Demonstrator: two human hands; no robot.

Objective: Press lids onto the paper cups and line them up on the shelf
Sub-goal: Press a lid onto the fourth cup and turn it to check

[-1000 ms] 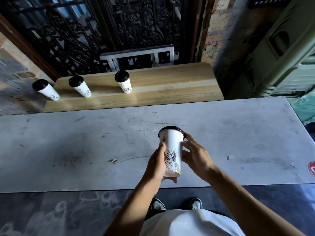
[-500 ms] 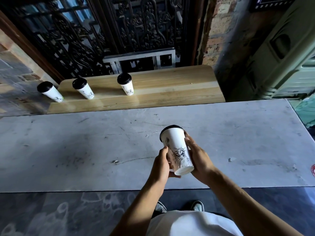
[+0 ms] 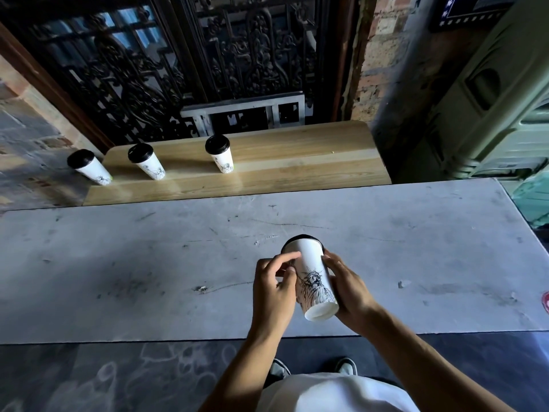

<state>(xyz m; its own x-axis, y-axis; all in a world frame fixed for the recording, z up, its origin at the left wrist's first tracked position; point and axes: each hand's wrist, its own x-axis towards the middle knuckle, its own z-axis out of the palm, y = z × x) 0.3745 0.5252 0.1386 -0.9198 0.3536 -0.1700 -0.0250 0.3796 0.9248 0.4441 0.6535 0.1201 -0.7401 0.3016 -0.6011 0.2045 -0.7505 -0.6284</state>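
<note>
bare forearms, no sleeves in view, no watch or rings visible, left hand (image 3: 274, 288) and right hand (image 3: 349, 285) ungloved, white top (image 3: 332, 394) at bottom edge, grey sneakers (image 3: 344, 365) with pale toe caps below

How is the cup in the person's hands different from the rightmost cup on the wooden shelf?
The held cup is tilted, base toward the camera, gripped by both hands; the rightmost shelf cup stands upright, untouched. The held one is over the grey counter. Both are white with black lids.
</note>
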